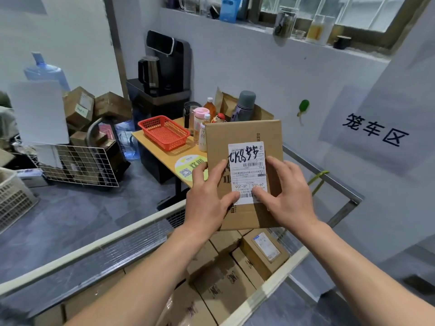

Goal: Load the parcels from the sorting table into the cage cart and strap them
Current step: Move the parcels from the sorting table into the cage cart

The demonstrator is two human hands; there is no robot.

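A flat brown cardboard parcel (pixel 244 135) with a white shipping label and black handwriting is held up over the cage cart (pixel 131 229). My left hand (pixel 208 198) grips its lower left edge, thumb on the label. My right hand (pixel 288 196) grips its lower right edge, thumb on the label too. Below them, inside the cart, lie several brown parcels (pixel 223 285), one with a white label facing up. A yellow-green strap (pixel 317 178) hangs on the cart's far right rail.
A wooden sorting table (pixel 162 158) stands behind the cart with a red basket (pixel 164 131), bottles and a flask. To the left are a wire rack (pixel 80 165), piled boxes (pixel 94 107), water jugs and a white crate (pixel 11 198). A wall sign hangs on the right.
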